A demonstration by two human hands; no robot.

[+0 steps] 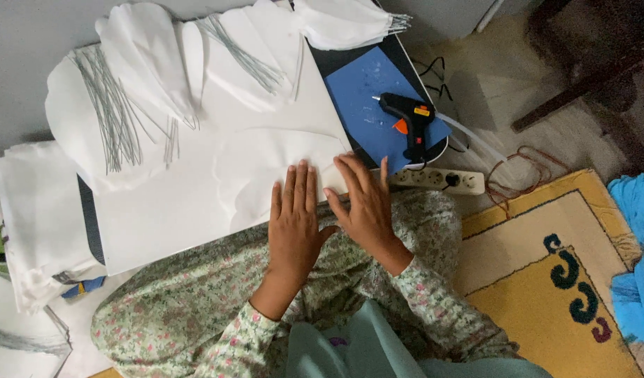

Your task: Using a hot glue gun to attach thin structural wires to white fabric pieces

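The blue fabric (633, 252) at the right edge is running out of frame, the white sheets (28, 210) stacked at the left are partly cut off, and the low table (89, 220) is showing only as a dark strip beneath the white material. Both the left hand (294, 217) and the right hand (364, 203) are lying flat with fingers spread, grasping nothing, pressing on a rounded white petal piece (266, 164) at the table's near edge, above the person's lap. A black glue gun (409, 119) bearing a small yellow label is resting on a blue mat (360, 91), just above a white power strip (441, 180).
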